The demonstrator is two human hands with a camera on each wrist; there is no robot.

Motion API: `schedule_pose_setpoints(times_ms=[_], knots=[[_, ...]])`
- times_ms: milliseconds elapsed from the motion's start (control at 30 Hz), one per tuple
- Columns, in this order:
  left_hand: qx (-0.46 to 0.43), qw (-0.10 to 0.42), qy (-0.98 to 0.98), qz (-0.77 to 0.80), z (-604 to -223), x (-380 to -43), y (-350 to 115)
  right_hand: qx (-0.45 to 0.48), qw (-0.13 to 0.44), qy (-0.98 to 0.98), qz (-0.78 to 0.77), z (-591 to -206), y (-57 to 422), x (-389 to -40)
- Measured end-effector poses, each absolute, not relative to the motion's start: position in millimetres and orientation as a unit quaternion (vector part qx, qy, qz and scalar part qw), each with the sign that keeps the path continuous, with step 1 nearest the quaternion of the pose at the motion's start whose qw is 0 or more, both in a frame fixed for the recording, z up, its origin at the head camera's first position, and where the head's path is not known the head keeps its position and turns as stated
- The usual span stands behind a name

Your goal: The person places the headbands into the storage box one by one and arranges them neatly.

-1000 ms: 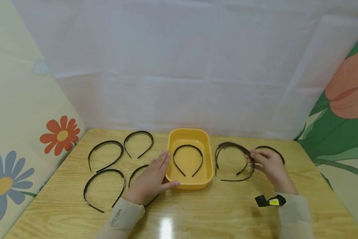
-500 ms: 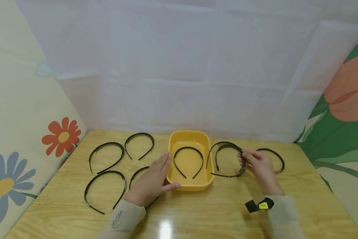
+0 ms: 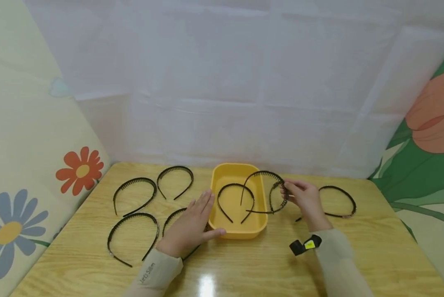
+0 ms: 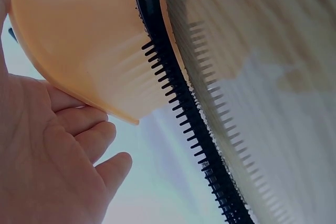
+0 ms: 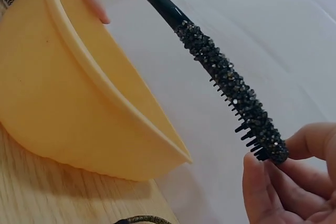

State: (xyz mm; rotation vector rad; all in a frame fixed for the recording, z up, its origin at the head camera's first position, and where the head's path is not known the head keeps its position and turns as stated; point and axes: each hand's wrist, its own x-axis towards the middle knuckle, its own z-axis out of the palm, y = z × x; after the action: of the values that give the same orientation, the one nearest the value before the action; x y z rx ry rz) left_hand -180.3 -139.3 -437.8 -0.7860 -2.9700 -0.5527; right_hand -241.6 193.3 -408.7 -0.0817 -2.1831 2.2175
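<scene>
My right hand (image 3: 306,202) pinches a black toothed headband (image 5: 231,87), its band crusted with dark glittering stones, between thumb and fingers. In the head view the headband's open ends overlap the right side of a yellow basin (image 3: 240,235). Inside that basin lies another thin black headband (image 3: 236,185). My left hand (image 3: 188,231) rests at the basin's left rim with fingers straight. Partly hidden beneath the left hand is a black headband (image 4: 186,108) with comb teeth and a sparkling edge, on the table.
More black headbands lie left on the wooden table (image 3: 266,268): one at the back (image 3: 175,167), one farther left (image 3: 134,180), one in front (image 3: 132,215). At right lies another headband (image 3: 340,189); one more is partly hidden behind my right hand. A white sheet (image 3: 222,82) hangs behind.
My right hand has moved left with the headband, from the table right of the basin to over its right rim. The left hand keeps its place.
</scene>
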Motion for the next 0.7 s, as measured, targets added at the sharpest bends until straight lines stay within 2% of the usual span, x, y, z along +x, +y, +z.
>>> schedule_pose_setpoints(times_ms=[700], knots=[[-0.250,0.011,-0.953,-0.170,-438,-178,-139,0.016,-0.041,-0.765,0.643,-397,155,-282]])
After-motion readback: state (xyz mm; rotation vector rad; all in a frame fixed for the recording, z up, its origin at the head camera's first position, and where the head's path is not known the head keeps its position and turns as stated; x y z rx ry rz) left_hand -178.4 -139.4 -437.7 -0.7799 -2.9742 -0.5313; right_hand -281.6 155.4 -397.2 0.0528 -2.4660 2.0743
